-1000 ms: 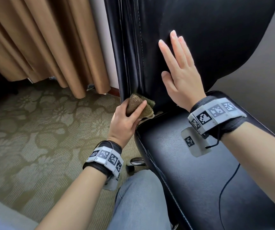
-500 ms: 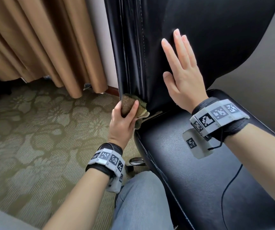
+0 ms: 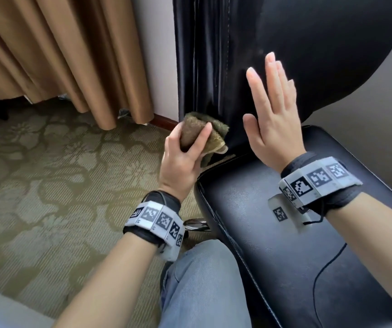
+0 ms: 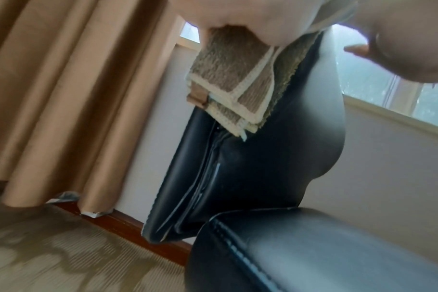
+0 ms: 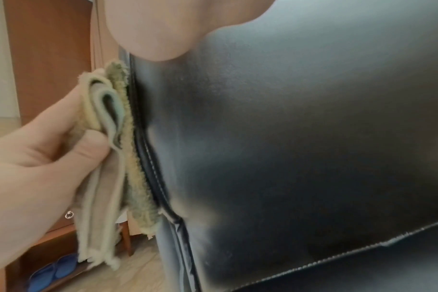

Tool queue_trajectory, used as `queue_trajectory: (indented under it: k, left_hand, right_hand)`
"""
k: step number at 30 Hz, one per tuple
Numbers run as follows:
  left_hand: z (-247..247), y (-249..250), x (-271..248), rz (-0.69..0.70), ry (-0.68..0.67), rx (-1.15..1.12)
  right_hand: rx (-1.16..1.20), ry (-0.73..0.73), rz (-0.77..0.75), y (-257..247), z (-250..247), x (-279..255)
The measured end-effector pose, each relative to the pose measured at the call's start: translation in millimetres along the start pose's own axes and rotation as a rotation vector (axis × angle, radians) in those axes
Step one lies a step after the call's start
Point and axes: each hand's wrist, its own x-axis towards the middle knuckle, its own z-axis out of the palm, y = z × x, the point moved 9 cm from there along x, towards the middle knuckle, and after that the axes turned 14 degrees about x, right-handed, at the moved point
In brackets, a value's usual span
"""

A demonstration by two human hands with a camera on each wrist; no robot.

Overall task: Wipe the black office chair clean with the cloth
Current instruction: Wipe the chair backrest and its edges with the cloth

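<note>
Left hand point(image 3: 180, 159) grips folded olive-brown cloth point(image 3: 204, 133), pale-hemmed, against stitched side seam of glossy black chair backrest point(image 3: 308, 43). Right hand point(image 3: 273, 124) flat, fingers straight, on backrest.

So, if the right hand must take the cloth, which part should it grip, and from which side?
Probably the loose hemmed corners of the cloth hanging below the left hand, approached from underneath on the chair seat side: they stick out free, while the fingers cover the upper bundle.
</note>
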Motion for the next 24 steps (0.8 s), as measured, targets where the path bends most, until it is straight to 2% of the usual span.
queue_trajectory:
  k: [8, 13, 15, 16, 19, 22, 24]
  left_hand:
    - [21, -11, -20, 0.04, -0.038, 0.064]
    - [44, -33, -44, 0.13, -0.229, 0.202]
    - [45, -52, -45, -0.005, -0.315, 0.146]
    - [39, -59, -45, -0.047, -0.3, 0.115]
    - [21, -58, -47, -0.012, -0.163, 0.105]
    - [9, -45, -29, -0.085, -0.055, -0.015]
    - [10, -34, -13, -0.16, -0.057, -0.165]
  right_hand:
    - [0.027, 0.006, -0.055, -2, 17, -9]
    - [0.033, 0.002, -0.027, -1, 21, -9]
    - [0.031, 0.002, -0.027, -1, 21, -9]
    - [0.031, 0.002, -0.029, -2, 22, -9]
    - [0.032, 0.007, -0.026, -1, 22, -9]
    - [0.035, 0.009, -0.025, -2, 23, -8]
    - [0.042, 0.013, -0.033, -3, 23, -8]
